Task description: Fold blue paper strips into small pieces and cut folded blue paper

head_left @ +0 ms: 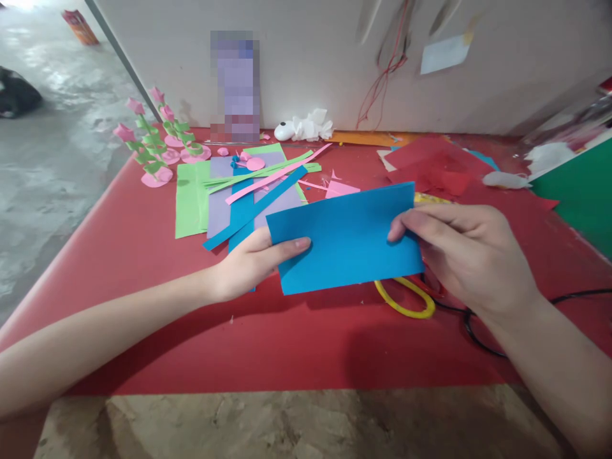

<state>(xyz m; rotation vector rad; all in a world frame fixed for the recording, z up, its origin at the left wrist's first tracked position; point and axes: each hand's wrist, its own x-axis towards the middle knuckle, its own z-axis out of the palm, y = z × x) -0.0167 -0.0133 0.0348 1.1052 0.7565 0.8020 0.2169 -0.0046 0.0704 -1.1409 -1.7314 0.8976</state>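
I hold a blue rectangular sheet of paper point(347, 237) above the red table point(143, 255), gripped at both short ends. My left hand point(253, 261) pinches its left edge, thumb on top. My right hand point(471, 255) pinches the right edge with the fingers curled over it. Under the sheet and my right hand lie scissors with yellow handles point(406, 303), partly hidden.
Green, lilac, blue and pink paper sheets and strips point(239, 191) lie behind the left hand. Pink paper flowers on green stems point(153, 137) stand at the far left. Red paper scraps point(430, 166), a green sheet point(581, 191), crumpled tissue point(308, 126) and a black cable point(478, 331) are around.
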